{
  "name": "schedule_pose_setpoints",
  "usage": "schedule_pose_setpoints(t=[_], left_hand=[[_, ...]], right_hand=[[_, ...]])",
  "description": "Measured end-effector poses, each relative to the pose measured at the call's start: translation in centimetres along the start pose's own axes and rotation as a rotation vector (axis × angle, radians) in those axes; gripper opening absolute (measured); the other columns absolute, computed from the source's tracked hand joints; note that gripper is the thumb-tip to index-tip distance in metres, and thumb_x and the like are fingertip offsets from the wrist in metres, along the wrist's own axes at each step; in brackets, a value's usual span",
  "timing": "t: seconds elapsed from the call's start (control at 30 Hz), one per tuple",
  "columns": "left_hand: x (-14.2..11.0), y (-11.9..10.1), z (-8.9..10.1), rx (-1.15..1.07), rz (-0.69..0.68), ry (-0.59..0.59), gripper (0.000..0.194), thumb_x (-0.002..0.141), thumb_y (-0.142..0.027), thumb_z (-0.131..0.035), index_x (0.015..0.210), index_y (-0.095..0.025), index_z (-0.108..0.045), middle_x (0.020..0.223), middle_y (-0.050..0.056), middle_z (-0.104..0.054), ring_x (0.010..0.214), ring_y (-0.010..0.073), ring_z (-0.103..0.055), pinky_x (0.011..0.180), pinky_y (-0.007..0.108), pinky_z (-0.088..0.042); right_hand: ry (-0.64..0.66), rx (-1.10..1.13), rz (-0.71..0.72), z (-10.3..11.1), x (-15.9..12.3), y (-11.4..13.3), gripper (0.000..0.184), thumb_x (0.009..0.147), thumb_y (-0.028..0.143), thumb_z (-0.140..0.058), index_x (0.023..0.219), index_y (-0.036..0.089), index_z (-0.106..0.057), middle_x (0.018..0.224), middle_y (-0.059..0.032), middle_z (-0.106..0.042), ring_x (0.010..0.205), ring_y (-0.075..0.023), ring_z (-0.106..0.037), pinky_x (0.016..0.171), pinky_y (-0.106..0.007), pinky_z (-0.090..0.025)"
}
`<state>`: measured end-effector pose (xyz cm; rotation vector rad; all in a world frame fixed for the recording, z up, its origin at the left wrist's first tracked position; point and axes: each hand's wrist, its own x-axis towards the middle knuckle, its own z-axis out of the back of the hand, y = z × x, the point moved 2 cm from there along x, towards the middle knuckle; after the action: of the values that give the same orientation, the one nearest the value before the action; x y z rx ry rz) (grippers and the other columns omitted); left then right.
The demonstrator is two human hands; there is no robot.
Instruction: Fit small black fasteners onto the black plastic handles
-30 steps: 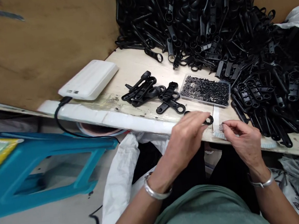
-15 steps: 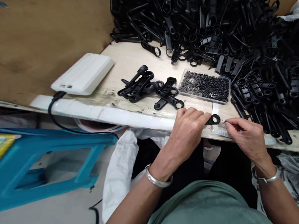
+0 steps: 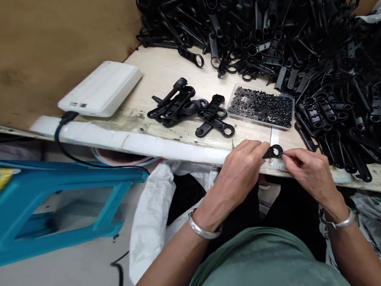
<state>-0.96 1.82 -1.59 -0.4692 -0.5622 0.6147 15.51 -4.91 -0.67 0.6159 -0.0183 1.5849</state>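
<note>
Closely, a worker's left hand (image 3: 238, 170) grips a black ring-ended plastic part (image 3: 268, 154) at the front edge of a pale wooden worktop (image 3: 166, 64), its fingers curled together over the shank and hiding most of it. The ring end sticks out toward the right hand (image 3: 309, 169), whose thumb and forefinger are pinched together at the ring's outer edge; whatever may lie between the tips is too small to make out. A silver bangle circles each wrist above a green shirt (image 3: 256, 262).

Just beyond the hands, a shallow clear plastic box (image 3: 260, 121) holds a bed of tiny pieces, black to the right and greyer to the left. Beside it to the left, two similar black parts lie as a crossed pair (image 3: 213, 118), next to a loose cluster (image 3: 175, 106) of more. A towering heap of black plastic parts (image 3: 268, 41) fills the back and right of the worktop, crowding in close to the box and reaching near the right hand.

At far left, a white box-shaped device (image 3: 101, 91) with a black cable (image 3: 57, 135) plugged into its end sits by a brown panel (image 3: 49, 44). Below stand a blue plastic stool (image 3: 3, 224) and a white sack (image 3: 151, 223).
</note>
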Motion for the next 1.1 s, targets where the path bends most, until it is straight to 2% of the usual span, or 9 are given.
schedule_pose_setpoints(t=[0.2, 0.7, 0.87, 1.0, 1.1], left_hand=[[0.14, -0.17, 0.06, -0.063, 0.014, -0.039, 0.021, 0.086, -0.006, -0.054, 0.105, -0.016, -0.057, 0.098, 0.006, -0.068, 0.094, 0.02, -0.063, 0.081, 0.035, -0.053], [-0.07, -0.19, -0.61, -0.153, -0.007, -0.121, 0.028, 0.086, 0.0, -0.048, 0.108, -0.015, -0.057, 0.099, 0.006, -0.07, 0.094, 0.0171, -0.064, 0.082, 0.032, -0.054], [-0.12, -0.16, -0.68, -0.165, -0.001, -0.106, 0.025, 0.088, -0.002, -0.048, 0.106, -0.015, -0.058, 0.097, 0.006, -0.07, 0.092, 0.0169, -0.064, 0.081, 0.031, -0.054], [-0.11, -0.11, -0.63, -0.176, 0.014, -0.081, 0.025, 0.088, -0.003, -0.047, 0.107, -0.017, -0.058, 0.098, 0.004, -0.07, 0.094, 0.0171, -0.064, 0.084, 0.032, -0.054], [-0.09, -0.14, -0.55, -0.175, 0.02, -0.068, 0.025, 0.089, -0.004, -0.046, 0.105, -0.017, -0.059, 0.097, 0.004, -0.07, 0.094, 0.0174, -0.065, 0.084, 0.033, -0.053]], right_hand=[[0.024, 0.01, -0.011, 0.02, 0.06, -0.01, 0.014, 0.086, 0.018, -0.056, 0.08, 0.019, -0.068, 0.076, -0.0038, -0.074, 0.066, -0.016, -0.069, 0.064, -0.024, -0.052], [0.067, 0.062, -0.017, -0.06, 0.05, -0.06, 0.013, 0.086, 0.018, -0.056, 0.082, 0.019, -0.069, 0.076, -0.0034, -0.073, 0.064, -0.0145, -0.068, 0.062, -0.024, -0.051], [0.099, 0.073, 0.065, -0.03, 0.58, -0.03, 0.015, 0.087, 0.017, -0.054, 0.083, 0.02, -0.069, 0.075, -0.0026, -0.072, 0.063, -0.0136, -0.066, 0.063, -0.023, -0.051], [0.124, 0.083, 0.023, 0.16, 0.61, -0.54, 0.016, 0.085, 0.017, -0.055, 0.077, 0.02, -0.069, 0.066, 0.0005, -0.068, 0.054, -0.0113, -0.061, 0.057, -0.022, -0.048], [0.148, 0.105, -0.015, 0.31, 0.38, -0.75, 0.015, 0.084, 0.017, -0.056, 0.077, 0.02, -0.068, 0.066, 0.0008, -0.068, 0.055, -0.0112, -0.061, 0.057, -0.021, -0.047]])
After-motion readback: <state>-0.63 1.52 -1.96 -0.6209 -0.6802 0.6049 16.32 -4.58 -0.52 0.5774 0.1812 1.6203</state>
